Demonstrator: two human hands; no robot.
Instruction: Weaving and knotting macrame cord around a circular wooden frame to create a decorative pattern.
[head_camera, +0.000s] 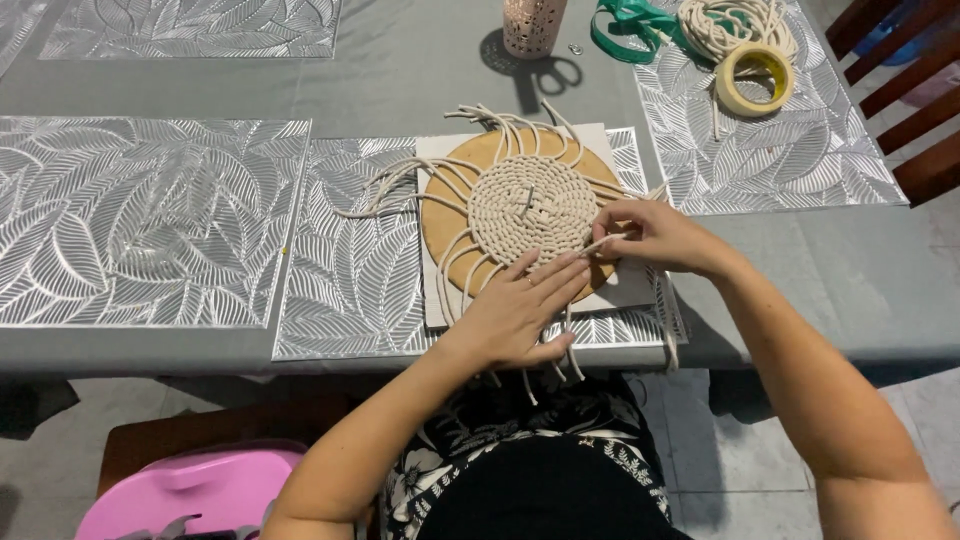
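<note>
Mats (150, 220): silvery, embossed with leaf veins, glossy; laid flat across a grey tabletop (420, 60).

Left hand (520, 310): flat, fingers spread and holding nothing, pressing the near edge of the disc and the loose cords below it. Judgement: steady downward pressure here keeps the coil from turning while a cord is drawn.

Disc (455, 225): round, tan, smooth board on a pale square backing, at mid-tabletop on a mat.

Coil (530, 205): cream cotton cord, knotted in tight rings at the disc's centre; matte, ribbed; free ends fan out all round.

Right hand (655, 235): fingers pinched shut on one cord (600, 243) at the coil's right edge. Judgement: pull snug and flush to the last ring, evenly, so that the round stays flat.

Far edge: pink pierced cup (532, 25), green ribbon (630, 25), cord hank (735, 25), tape roll (755, 80).
</note>
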